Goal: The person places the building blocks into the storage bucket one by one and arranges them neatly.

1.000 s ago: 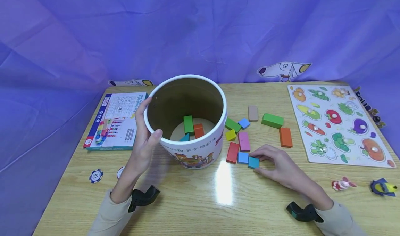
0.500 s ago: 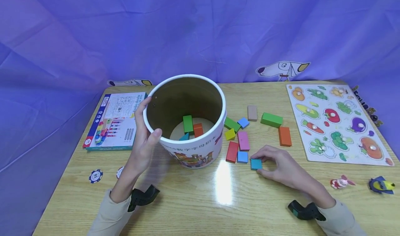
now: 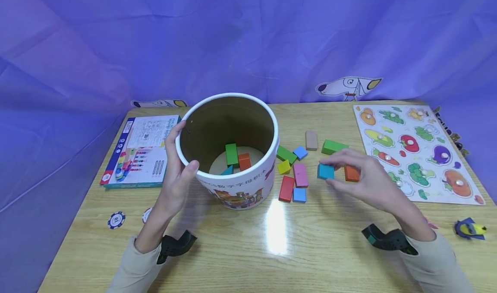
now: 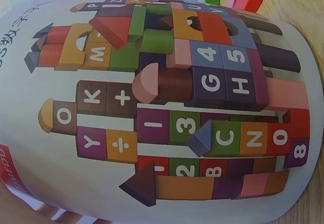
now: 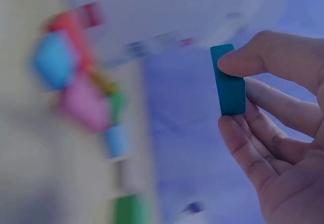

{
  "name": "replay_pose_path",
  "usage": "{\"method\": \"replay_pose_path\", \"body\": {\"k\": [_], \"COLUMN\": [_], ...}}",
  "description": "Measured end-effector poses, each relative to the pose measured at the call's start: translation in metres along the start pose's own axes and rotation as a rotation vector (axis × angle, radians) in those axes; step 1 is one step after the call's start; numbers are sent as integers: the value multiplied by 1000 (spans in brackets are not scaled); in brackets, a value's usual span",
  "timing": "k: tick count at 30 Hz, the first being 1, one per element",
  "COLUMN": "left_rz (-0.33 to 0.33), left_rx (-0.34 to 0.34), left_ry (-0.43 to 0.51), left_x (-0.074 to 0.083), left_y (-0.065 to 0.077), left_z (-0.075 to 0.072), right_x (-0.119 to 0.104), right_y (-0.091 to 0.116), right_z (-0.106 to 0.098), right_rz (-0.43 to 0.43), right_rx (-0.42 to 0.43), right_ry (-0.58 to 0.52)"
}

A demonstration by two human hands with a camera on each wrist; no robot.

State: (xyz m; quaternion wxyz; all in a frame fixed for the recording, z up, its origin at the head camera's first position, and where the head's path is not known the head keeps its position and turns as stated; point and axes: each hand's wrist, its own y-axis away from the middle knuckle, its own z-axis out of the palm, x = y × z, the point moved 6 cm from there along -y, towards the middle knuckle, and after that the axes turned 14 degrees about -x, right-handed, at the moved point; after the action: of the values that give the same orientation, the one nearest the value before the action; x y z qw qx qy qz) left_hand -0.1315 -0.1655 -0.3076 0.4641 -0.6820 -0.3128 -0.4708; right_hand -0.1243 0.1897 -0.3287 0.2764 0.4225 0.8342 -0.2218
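My right hand (image 3: 365, 176) pinches a teal block (image 3: 325, 171) between thumb and fingertips, above the table. In the right wrist view the teal block (image 5: 230, 82) stands out against a blurred background. My left hand (image 3: 174, 185) holds a large white bucket (image 3: 268, 163) at its left side, with thumb and fingertips at the rim. Inside the bucket lie a green block (image 3: 231, 155), an orange block (image 3: 244, 161) and a teal piece (image 3: 228, 170). The left wrist view is mostly filled by the bucket's printed wall (image 4: 30, 102).
Right of the bucket lie loose blocks: red (image 3: 286, 188), blue (image 3: 299, 195), pink (image 3: 300, 175), yellow (image 3: 284, 167), grey-brown (image 3: 311, 140) and several others. A vegetable puzzle board (image 3: 417, 155) is at right, a toy box (image 3: 141, 150) at left. A poker chip (image 3: 116, 220) lies nearer.
My right hand has drawn the teal block away from the blue one and lifted it, up and to the right in view. The left hand stays on the bucket.
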Motion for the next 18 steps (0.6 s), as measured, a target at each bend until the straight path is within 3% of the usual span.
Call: {"method": "replay_pose_path", "body": {"k": [4,8,14,18], "left_rz": [-3,-6,-2,-5], "left_rx": [-1,4,2,4], "left_ry": [1,-3,5,1], "left_x": [1,0,-1,-1], "left_y": [1,2,2,1], "left_z": [-1,-1,-1,-1], "right_x": [-31,-64,-114,-136], "right_y": [-24,-50,-87,-113], "right_z": [-26,-41,-44,-36], "right_rz": [-104,-217,-347,-413], "right_rx": [53,54,16,-51], "right_ry": [-42,-131,-117,-128]}}
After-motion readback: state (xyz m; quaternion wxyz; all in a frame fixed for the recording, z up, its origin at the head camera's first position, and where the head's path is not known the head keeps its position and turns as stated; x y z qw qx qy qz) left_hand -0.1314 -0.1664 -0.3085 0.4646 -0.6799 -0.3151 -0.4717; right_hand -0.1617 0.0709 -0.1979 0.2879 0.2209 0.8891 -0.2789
